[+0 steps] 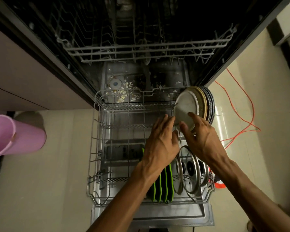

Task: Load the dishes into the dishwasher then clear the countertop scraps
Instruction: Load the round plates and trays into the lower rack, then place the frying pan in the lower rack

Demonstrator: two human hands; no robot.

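Dishwasher lower rack (97, 131): pulled out over the open door, under both hands.
White plate (186, 108): on edge at the rack's far right corner, just beyond the fingertips, leaning on a row of tan and dark plates (208, 104).
Right hand (201, 136): fingers spread and relaxed, tips touching the white plate's near rim.
Left hand (161, 141): fingers straight, beside the plate; contact unclear.
Glass lids (191, 173): upright below the right wrist.
Green-edged plates (162, 186): slotted under the left forearm.
Pink bin (12, 136): on the floor, far left of the hands.
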